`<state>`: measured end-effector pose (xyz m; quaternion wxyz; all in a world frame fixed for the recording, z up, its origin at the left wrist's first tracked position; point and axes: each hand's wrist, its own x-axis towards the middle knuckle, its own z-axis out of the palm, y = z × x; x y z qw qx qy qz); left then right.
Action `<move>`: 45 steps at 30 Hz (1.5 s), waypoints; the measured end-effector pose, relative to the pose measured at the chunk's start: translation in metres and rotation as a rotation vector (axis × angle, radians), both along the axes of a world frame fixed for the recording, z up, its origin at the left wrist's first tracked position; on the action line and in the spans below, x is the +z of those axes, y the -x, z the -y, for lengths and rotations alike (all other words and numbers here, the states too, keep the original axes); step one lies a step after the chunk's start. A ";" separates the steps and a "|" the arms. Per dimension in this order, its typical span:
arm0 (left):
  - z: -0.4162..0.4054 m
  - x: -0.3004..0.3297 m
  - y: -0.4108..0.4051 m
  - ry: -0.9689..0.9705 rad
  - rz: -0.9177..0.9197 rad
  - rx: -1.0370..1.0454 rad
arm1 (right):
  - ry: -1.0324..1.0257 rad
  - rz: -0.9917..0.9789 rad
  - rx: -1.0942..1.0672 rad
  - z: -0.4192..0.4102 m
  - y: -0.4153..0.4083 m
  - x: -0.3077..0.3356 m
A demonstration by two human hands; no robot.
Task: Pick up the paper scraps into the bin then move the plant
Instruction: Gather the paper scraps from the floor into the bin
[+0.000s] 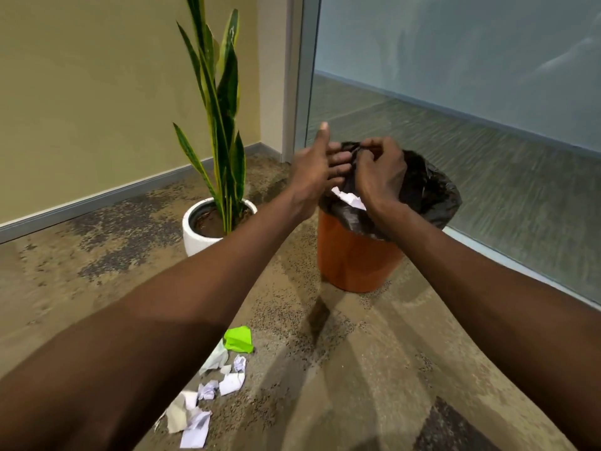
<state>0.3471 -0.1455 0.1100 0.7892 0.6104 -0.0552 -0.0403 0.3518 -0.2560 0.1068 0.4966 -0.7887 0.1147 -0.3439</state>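
We are looking down over both forearms, which are covering much of the carpet (374, 369) and cutting off part of the scrap pile. The plant (221, 125) is standing in its white pot (192, 236) to the left of the orange bin (351, 265), well apart from both hands; its top leaf is running out of the frame. The bin's black liner (435, 193) is partly hidden behind the right hand (379, 175), and only a little white paper (349, 198) is showing inside, just below the hands.

The left hand (317, 167) is hovering above the bin's left rim with fingers straight and thumb raised, holding nothing visible. The right hand's fingers are curling at the liner's edge; we cannot tell whether they are pinching it.

The paper scraps (211, 392) and a green scrap (239, 340) are lying on the carpet, near the camera, well apart from the fingers.
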 end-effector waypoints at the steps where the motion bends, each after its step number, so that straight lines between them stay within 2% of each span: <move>1: -0.014 -0.010 0.007 0.015 0.000 0.079 | 0.055 0.063 0.086 -0.012 0.007 -0.006; 3: -0.045 -0.039 0.021 -0.001 -0.014 0.236 | 0.202 0.140 0.280 -0.035 0.022 -0.026; 6: -0.100 -0.093 0.040 -0.098 -0.100 0.479 | 0.357 0.040 0.495 -0.065 0.043 -0.086; 8: -0.143 -0.127 0.058 -0.201 -0.098 0.606 | 0.404 -0.135 0.645 -0.079 0.060 -0.134; 13: -0.261 -0.201 0.124 -0.612 -0.133 0.852 | 0.675 -0.798 0.999 -0.089 0.088 -0.235; 15: -0.306 -0.219 0.153 -0.848 -0.176 0.933 | 0.683 -0.910 1.052 -0.093 0.095 -0.257; 19: -0.380 -0.240 0.207 -1.172 -0.316 1.055 | 0.688 -0.830 1.111 -0.116 0.098 -0.283; 23: -0.415 -0.258 0.251 -1.243 -0.707 1.155 | 0.631 -0.706 1.105 -0.153 0.099 -0.302; 25: -0.426 -0.268 0.272 -1.203 -0.819 1.134 | 0.577 -0.678 1.101 -0.170 0.101 -0.310; 27: -0.436 -0.280 0.285 -1.134 -0.821 1.052 | 0.554 -0.646 1.101 -0.183 0.101 -0.315; 30: -0.439 -0.291 0.287 -1.090 -0.646 0.901 | 0.560 -0.583 1.111 -0.197 0.099 -0.317; 33: -0.417 -0.293 0.272 -0.962 -0.460 0.868 | 0.575 -0.592 1.161 -0.213 0.091 -0.313; 37: -0.370 -0.287 0.241 -0.794 -0.325 0.712 | 0.603 -0.630 1.264 -0.239 0.083 -0.300; 42: -0.323 -0.288 0.236 -0.810 -0.318 0.448 | 0.836 -0.582 1.459 -0.261 0.080 -0.288; 45: -0.311 -0.291 0.242 -1.025 -0.270 0.342 | 1.022 -0.532 1.568 -0.259 0.082 -0.288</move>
